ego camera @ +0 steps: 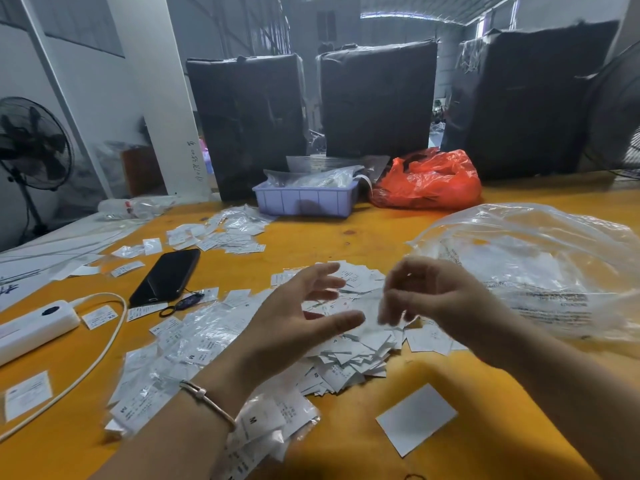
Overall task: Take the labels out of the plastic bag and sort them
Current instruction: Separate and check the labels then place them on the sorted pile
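A loose heap of small white labels [349, 358] lies in the middle of the yellow table [450, 455]. My left hand [298, 323] hovers over it, palm turned inward, fingers spread and holding nothing. My right hand [426, 299] hangs just to the right, fingers curled loosely downward and blurred; I cannot tell whether it holds a label. A large clear plastic bag [540, 268] lies crumpled at the right. Small clear packets of labels [180, 362] marked M and other sizes are strewn to the left and under my left forearm.
A black phone [166, 277], a white power strip [34, 329] with cable and a key ring lie at the left. A lilac tray [304, 199] with bags and a red plastic bag [429, 181] stand at the back. A blank white card [415, 419] lies near the front.
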Demonstrator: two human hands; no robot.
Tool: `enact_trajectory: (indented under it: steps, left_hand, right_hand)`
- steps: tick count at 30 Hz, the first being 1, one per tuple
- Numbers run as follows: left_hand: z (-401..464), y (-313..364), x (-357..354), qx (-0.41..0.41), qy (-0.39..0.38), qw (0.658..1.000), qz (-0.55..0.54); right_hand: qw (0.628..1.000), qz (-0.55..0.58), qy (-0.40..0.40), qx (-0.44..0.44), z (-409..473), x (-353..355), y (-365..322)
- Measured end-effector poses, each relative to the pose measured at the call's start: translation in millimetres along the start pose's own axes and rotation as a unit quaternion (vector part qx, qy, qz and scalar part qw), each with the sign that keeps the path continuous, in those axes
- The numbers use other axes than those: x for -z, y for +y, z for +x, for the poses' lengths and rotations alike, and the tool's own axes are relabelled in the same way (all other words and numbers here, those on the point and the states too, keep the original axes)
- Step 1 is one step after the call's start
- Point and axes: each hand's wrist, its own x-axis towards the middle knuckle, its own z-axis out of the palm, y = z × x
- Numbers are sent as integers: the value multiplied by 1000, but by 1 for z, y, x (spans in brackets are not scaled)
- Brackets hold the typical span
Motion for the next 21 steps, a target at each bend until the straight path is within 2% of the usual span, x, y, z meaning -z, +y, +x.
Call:
enact_trajectory:
  steps: [2, 4, 6, 9, 13, 16, 21]
  left_hand:
    - [-2, 2, -2, 3, -44, 999, -31]
    - [-3, 3, -4, 1, -44, 997, -61]
    - [-2, 3, -4, -11, 5, 998, -63]
    - [1, -2, 2, -5, 122, 991, -58]
    - [6, -10, 11, 20, 230, 969, -88]
    - [8, -10, 9, 24, 237, 967, -88]
    - [5, -5, 5, 31, 223, 969, -99]
  right_hand:
    - [999, -11, -8, 37, -3, -14, -2]
    - [998, -36, 13, 58, -4, -20, 0]
    - [995, -62, 54, 61, -2, -20, 7]
    - [969, -227, 77, 65, 3, -18, 21]
    - [907, -414, -10, 79, 12, -25, 33]
    - [883, -462, -35, 75, 13, -32, 37]
    - [880, -456, 10, 132, 10, -29, 35]
